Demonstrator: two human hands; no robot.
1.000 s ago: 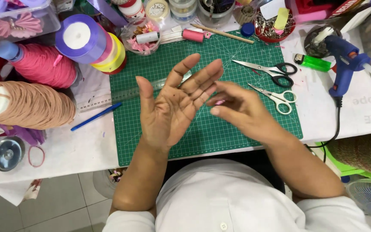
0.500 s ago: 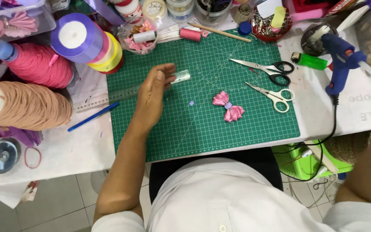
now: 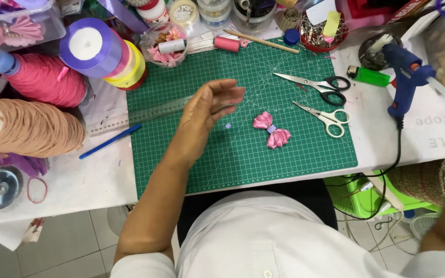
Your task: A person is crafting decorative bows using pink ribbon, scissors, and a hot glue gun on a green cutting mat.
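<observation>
My left hand (image 3: 209,105) hovers over the green cutting mat (image 3: 305,149), fingers loosely curved and apart, holding nothing. It is just above the end of a clear ruler (image 3: 155,109). A pink ribbon bow (image 3: 271,129) with a purple centre lies on the mat to the right of the hand, not touched. A tiny purple scrap (image 3: 228,125) lies between them. My right hand is out of view; only its arm shows at the lower right edge.
Two pairs of scissors, black-handled (image 3: 318,83) and white-handled (image 3: 325,117), lie right of the bow. A blue glue gun (image 3: 405,74) and green lighter (image 3: 369,76) sit at right. Ribbon rolls (image 3: 96,49), thread cones (image 3: 37,126), a blue pen (image 3: 110,140) and jars crowd the left and back.
My right hand has left the mat and dropped out of view at the right. The bow now lies on the mat. My left hand turned over and hovers near the ruler.
</observation>
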